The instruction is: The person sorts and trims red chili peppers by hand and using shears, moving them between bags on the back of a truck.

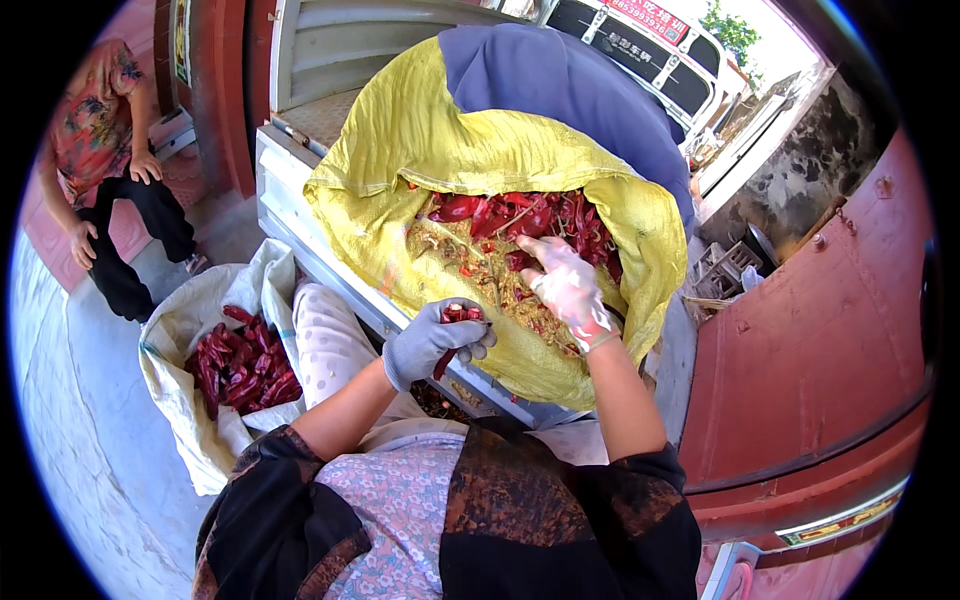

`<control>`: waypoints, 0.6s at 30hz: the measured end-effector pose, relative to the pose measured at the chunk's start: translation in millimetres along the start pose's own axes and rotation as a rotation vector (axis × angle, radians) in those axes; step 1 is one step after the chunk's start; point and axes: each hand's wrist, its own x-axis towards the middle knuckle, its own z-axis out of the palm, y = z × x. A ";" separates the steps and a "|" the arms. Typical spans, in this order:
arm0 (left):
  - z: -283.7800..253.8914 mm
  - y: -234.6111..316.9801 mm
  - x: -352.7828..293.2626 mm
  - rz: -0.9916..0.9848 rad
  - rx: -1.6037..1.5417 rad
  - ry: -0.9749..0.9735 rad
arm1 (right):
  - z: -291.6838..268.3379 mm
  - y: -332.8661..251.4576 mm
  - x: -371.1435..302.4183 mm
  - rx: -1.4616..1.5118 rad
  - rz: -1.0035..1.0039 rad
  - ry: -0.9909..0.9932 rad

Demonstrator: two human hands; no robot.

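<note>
While left hand (428, 346) holds chilies (460, 314), two sacks (420, 130) gape open.

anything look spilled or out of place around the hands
Yes: loose tan-and-red crumbs litter the yellow woven sack, just nearer the person than the shiny red dried chillies. They look odd, like broken debris beside larger pods.

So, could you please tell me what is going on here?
The person's grey-gloved left hand holds red peppers near the edge of an open yellow sack. The right hand reaches into that sack, over more peppers and yellowish bits. To the left, a white sack also contains red peppers. Another person sits at the far left.
</note>
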 end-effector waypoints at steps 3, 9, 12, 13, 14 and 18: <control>-12.1 -9.1 6.0 0.070 -0.048 -0.055 | 38.0 13.2 22.0 -0.119 -0.028 -0.121; -1.5 7.1 5.3 0.112 0.025 0.030 | 16.7 9.5 17.7 0.291 0.079 0.128; 9.3 17.7 11.6 0.165 0.041 0.065 | 2.1 0.6 8.3 0.874 0.087 0.283; 13.8 18.6 14.3 0.203 0.024 0.064 | -1.3 -2.4 3.1 0.997 0.157 0.249; 18.6 21.3 17.1 0.244 0.007 0.061 | -8.7 -11.2 -4.1 0.997 0.159 0.248; 29.8 32.9 19.9 0.250 -0.035 0.044 | -32.4 -48.4 -21.9 1.245 0.436 0.184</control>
